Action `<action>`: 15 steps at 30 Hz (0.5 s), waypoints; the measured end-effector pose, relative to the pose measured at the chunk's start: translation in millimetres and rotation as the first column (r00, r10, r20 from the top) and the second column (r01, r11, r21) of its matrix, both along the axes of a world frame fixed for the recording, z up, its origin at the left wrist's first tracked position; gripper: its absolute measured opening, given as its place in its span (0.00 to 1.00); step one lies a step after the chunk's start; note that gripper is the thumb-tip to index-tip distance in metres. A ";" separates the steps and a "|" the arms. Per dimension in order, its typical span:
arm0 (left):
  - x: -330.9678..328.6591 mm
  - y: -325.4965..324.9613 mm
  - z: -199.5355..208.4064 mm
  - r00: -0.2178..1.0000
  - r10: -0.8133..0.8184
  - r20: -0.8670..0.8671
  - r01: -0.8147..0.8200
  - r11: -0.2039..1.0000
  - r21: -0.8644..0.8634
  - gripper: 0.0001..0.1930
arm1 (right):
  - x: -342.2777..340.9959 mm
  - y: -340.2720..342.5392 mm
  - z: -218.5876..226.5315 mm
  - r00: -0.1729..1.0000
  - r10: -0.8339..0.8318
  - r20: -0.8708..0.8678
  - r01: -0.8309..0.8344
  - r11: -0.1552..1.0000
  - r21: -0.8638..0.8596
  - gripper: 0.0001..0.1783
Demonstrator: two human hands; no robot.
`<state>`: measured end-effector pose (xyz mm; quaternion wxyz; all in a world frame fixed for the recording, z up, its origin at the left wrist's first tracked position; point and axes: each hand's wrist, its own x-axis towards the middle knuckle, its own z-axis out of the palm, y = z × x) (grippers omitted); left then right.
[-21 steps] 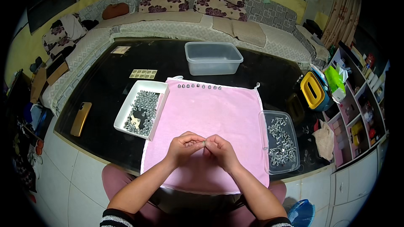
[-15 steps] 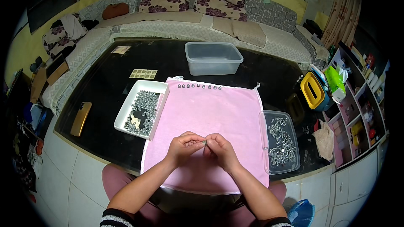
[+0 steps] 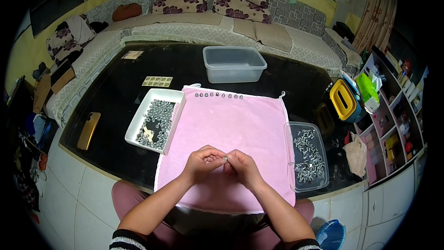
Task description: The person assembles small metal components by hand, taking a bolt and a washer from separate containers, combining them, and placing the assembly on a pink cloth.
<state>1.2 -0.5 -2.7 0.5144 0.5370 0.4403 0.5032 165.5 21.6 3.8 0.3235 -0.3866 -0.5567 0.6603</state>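
Observation:
Over the near part of a pink cloth [image 3: 236,125], my left hand [image 3: 202,163] and my right hand [image 3: 243,166] meet fingertip to fingertip. Both pinch one small metal fastener [image 3: 225,158]; the fingers cover most of it, so I cannot tell its exact form. A white tray [image 3: 134,127] left of the hands holds many silver nuts [image 3: 161,111] and a pale scrap. To the right, a clear shallow plastic tray [image 3: 325,176] holds many silver bolts [image 3: 309,157]. Several small metal fasteners [image 3: 217,94] stand in a row along the cloth's far edge.
An open clear plastic tub [image 3: 235,75] stands on the black table [image 3: 185,60] beyond the cloth. A gold phone [image 3: 89,131] and a printed card sheet [image 3: 157,81] lie at left. A yellow-and-blue box [image 3: 344,99] and a shelf unit [image 3: 393,125] are at right.
The fingertips have shifted very slightly around the small fastener, and a bit more of its metal shows. Everything else stays in place.

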 end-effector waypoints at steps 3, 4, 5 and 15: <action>0.7 0.7 -2.9 1.000 0.010 -0.011 -0.010 1.000 0.017 0.05 | 0.3 1.0 -1.5 1.000 -0.011 -0.008 0.011 1.000 -0.018 0.14; 0.5 1.1 -3.7 1.000 0.023 -0.016 -0.022 0.999 0.024 0.05 | -1.4 -0.5 1.7 0.999 -0.026 -0.041 0.025 0.999 -0.027 0.15; 0.4 1.3 -4.2 0.999 0.036 -0.020 -0.035 0.999 0.031 0.05 | -2.4 -1.3 3.4 0.996 -0.042 -0.073 0.039 0.999 -0.036 0.15; -0.3 1.4 -5.3 1.000 0.011 -0.011 -0.011 1.000 0.013 0.05 | -3.3 -1.8 3.1 0.999 -0.043 -0.024 0.043 0.999 -0.014 0.17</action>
